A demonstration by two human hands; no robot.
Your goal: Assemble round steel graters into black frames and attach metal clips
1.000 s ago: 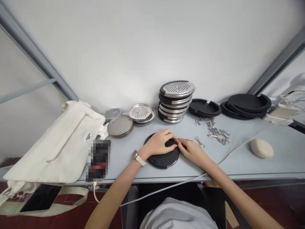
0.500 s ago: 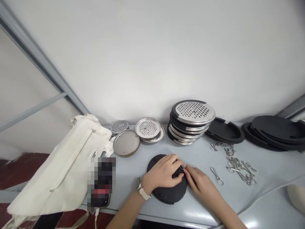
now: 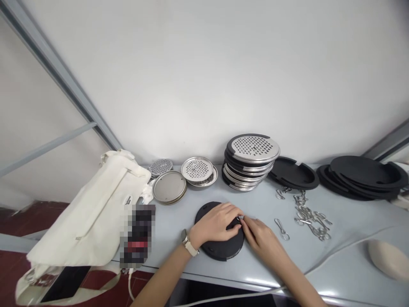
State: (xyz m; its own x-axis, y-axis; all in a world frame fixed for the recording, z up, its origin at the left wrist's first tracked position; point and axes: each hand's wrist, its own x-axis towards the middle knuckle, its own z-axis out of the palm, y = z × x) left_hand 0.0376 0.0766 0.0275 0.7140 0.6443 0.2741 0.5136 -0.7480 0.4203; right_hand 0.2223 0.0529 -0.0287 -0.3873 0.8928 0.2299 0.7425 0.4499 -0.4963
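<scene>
A black round disc (image 3: 223, 250) lies on the table in front of me, with small slots near its edge. My left hand (image 3: 217, 224), a watch on its wrist, lies over the disc and grips it, thumb and forefinger curled at the right rim. There my right hand (image 3: 257, 232) pinches a small metal clip (image 3: 238, 218), mostly hidden by the fingertips of both hands. To the right of my right hand, one loose metal snap hook (image 3: 281, 229) lies apart from a pile of similar hooks (image 3: 311, 219).
Behind the disc rises a stack of perforated metal plates in black holders (image 3: 254, 149). Black round holders (image 3: 292, 172) stand right of it. Flat metal discs (image 3: 169, 186) and perforated plates (image 3: 197, 169) lie left. A white bag (image 3: 86, 213), blurred phone (image 3: 137, 234), cable (image 3: 332, 256) and beige rounded object (image 3: 388, 258) flank the workspace.
The view has tilted and shifted, so everything sits lower than a second ago. Both hands stay at the disc's right rim, with only slight finger movement.
</scene>
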